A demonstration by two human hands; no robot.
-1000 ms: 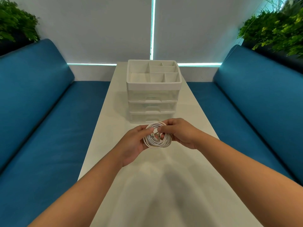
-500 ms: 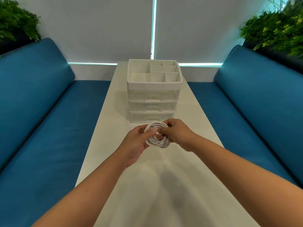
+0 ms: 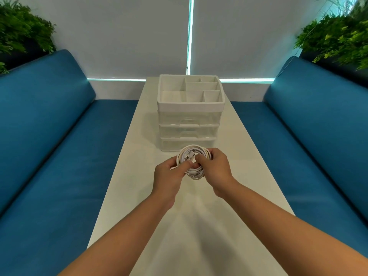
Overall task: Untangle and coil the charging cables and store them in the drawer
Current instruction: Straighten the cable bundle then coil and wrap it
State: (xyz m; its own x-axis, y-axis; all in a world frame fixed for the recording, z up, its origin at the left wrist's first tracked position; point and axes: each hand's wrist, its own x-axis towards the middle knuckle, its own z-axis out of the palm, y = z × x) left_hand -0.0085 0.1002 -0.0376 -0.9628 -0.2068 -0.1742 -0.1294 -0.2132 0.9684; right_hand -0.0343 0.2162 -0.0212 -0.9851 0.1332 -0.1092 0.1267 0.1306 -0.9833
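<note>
both hands up over the white table (image 3: 191, 226), just short of the drawer unit (image 3: 190, 116). left hand (image 3: 169, 178) gripping the coiled white cable (image 3: 194, 162) at about 8 o'clock on the loop, fingers curled in through the middle. right hand (image 3: 214, 168) pinching the other side around 3 to 4 o'clock, thumb tucked in near the plug end (image 3: 190, 155) poking across the centre. looks like one neat bundle now, so coiling seems about finished, though can't tell if it's one cable or several wound together.

key bit for what comes next: drawer unit sitting dead ahead at 12 o'clock from the coil, close by, all three clear drawers closed. bottom drawer (image 3: 189, 144) nearest, almost behind the top of the loop. coil held roughly upright and facing back toward the camera, so probably needs laying flat to slide in. both hands about equally near; freeing one to pull a handle means the other keeping the loops from springing apart.
</note>
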